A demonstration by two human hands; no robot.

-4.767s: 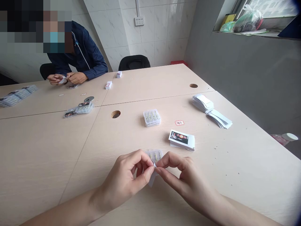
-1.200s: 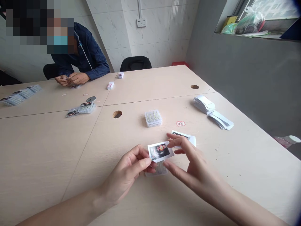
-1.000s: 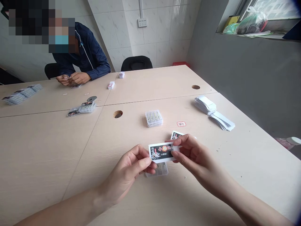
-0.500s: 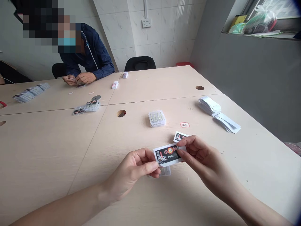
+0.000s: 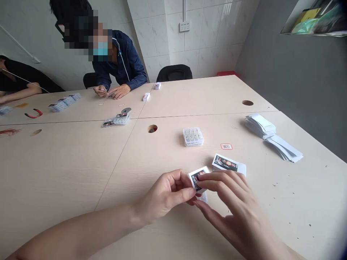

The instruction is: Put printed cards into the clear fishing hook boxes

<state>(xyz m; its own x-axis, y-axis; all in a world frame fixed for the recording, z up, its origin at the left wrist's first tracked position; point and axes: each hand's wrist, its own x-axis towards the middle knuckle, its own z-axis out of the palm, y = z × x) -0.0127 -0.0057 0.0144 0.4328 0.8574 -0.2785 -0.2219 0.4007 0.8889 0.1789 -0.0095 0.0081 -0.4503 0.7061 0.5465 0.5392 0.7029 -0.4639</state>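
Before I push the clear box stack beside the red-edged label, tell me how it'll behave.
The clear box stack looks like hard plastic, so probably stiff. Low and broad, it should slide rather than tip, though its layers may shift.

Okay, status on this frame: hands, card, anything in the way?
Left hand pinching printed card. Right hand open, fingers over card. Hands and card mostly hide clear box.
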